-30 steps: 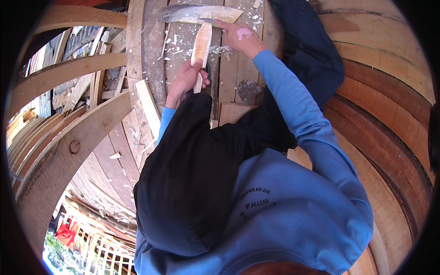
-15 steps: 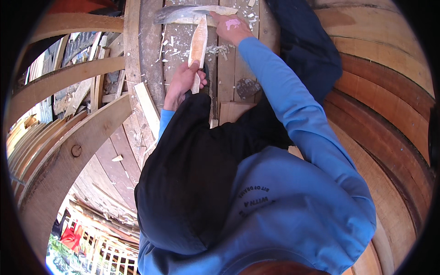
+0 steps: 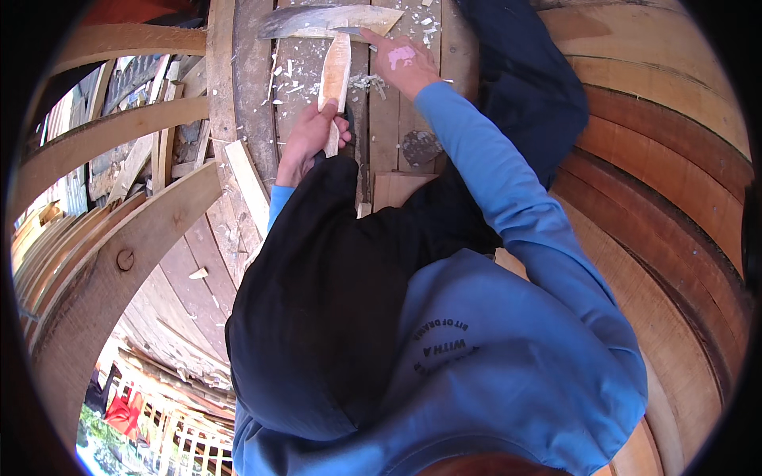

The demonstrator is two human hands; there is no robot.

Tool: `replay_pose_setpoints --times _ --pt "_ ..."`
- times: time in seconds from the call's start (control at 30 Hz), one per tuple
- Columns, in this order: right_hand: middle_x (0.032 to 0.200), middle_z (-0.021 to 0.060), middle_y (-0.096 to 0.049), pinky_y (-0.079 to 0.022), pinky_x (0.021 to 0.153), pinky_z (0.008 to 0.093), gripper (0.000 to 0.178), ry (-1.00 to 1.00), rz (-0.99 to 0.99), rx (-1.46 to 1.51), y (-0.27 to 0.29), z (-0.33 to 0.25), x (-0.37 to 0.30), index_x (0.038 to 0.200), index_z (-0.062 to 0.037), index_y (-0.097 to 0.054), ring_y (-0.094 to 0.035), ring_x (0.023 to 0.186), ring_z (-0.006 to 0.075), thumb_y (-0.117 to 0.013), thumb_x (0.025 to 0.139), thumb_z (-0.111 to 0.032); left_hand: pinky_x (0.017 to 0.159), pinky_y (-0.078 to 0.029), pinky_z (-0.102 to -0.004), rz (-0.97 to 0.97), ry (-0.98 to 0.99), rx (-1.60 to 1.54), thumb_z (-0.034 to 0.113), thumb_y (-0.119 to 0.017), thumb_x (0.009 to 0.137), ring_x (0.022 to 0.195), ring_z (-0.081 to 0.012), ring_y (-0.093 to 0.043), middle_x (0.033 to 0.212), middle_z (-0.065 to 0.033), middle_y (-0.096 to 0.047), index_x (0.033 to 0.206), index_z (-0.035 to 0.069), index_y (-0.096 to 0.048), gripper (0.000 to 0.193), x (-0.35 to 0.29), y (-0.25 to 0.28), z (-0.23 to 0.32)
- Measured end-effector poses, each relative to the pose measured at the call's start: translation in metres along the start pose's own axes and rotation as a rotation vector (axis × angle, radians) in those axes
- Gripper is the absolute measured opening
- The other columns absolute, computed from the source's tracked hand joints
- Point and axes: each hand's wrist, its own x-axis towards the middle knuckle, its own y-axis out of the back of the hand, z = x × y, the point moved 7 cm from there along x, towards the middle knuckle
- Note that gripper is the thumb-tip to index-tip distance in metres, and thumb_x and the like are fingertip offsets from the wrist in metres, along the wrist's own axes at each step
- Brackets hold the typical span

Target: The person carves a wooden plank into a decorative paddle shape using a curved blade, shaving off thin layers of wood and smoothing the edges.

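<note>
Wooden stake [image 3: 335, 70], pale and freshly carved, stands near the top centre of the frame, its upper end resting against a grey block of wood [image 3: 329, 20] at the very top edge. My left hand [image 3: 311, 141] is wrapped tight around the stake's lower end, fingers closed on it, just above my black trouser knee. My right hand [image 3: 401, 62] sits to the right of the stake, closed around the handle of a blade; the handle is hidden in my fist, and a dark metal tip [image 3: 349, 31] shows at the stake's top. White wood shavings [image 3: 365, 81] lie scattered on the planks [image 3: 385, 119] around both hands. Curved wooden ribs [image 3: 119, 135] fill the left of the frame.
</note>
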Motion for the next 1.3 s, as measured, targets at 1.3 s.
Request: replay_pose_setpoints --times 1.3 --pt "0.136 0.0179 -0.063 -0.041 0.112 0.0505 0.048 -0.107 -0.099 0.046 0.011 -0.001 0.013 0.149 -0.0295 -0.053 -0.059 0.127 0.0418 -0.040 0.104 -0.026 0.051 -0.051 -0.0281 -0.036 0.009 -0.059 0.030 -0.049 0.109 0.058 -0.0150 -0.061 0.071 -0.0036 -0.061 0.112 0.003 -0.054 0.027 0.003 0.001 -0.004"
